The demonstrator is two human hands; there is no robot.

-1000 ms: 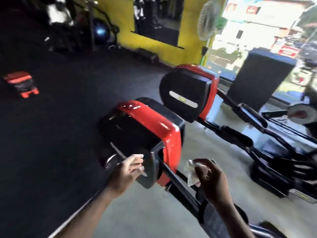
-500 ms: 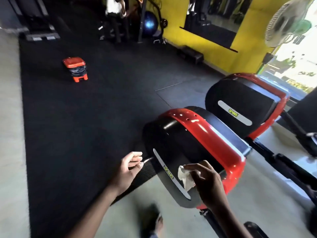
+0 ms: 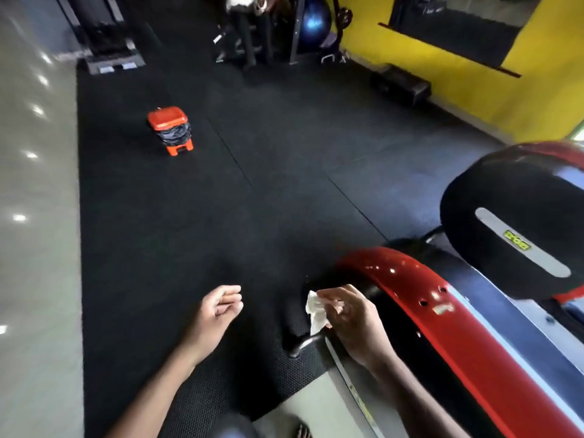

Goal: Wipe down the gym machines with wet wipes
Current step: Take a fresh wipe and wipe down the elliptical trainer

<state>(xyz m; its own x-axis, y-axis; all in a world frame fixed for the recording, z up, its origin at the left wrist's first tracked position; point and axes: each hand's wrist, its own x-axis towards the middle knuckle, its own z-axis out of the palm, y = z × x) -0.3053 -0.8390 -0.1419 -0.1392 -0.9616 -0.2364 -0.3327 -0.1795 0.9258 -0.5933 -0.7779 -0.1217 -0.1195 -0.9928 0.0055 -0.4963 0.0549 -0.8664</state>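
The right hand [image 3: 354, 320] pinches the crumpled wet wipe [image 3: 316, 311] just off the red machine housing [image 3: 442, 311], the left hand [image 3: 218, 306] loosely curled and empty; so slack a grip risks dropping it.

The wet wipe [image 3: 316, 311] is white. The near machine cover [image 3: 426, 311] is glossy red and black, with a grey stripe. The rubber floor mat [image 3: 189, 232] is black and finely dotted, the wall [image 3: 474, 90] yellow, the small bin [image 3: 170, 129] orange, the exercise ball [image 3: 316, 18] blue.
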